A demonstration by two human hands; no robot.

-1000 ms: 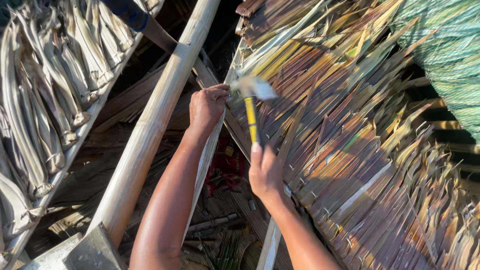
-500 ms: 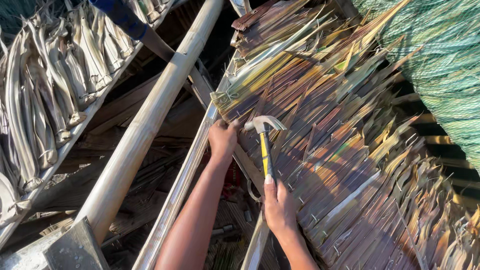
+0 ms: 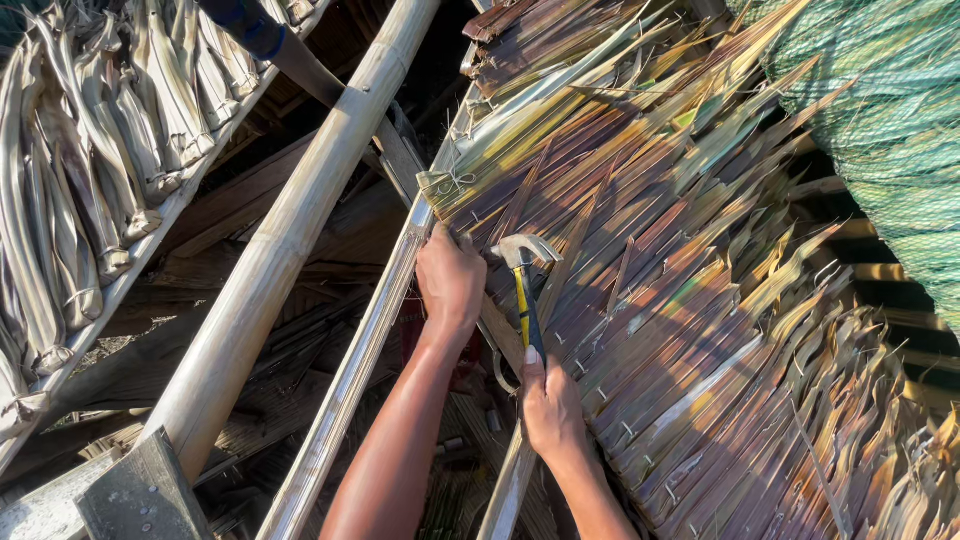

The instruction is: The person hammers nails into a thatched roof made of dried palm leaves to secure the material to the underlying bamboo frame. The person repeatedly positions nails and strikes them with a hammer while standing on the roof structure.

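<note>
Seen from above, the right hand (image 3: 552, 412) has its fingers wrapped around the yellow-and-black handle of a claw hammer (image 3: 524, 285), whose head points toward 12 o'clock. At 10 o'clock from it, the left hand (image 3: 450, 280) presses closed fingers onto the edge of a dried palm-leaf thatch panel (image 3: 680, 300). A thick bamboo pole (image 3: 290, 240) runs diagonally at 9 o'clock.
</note>
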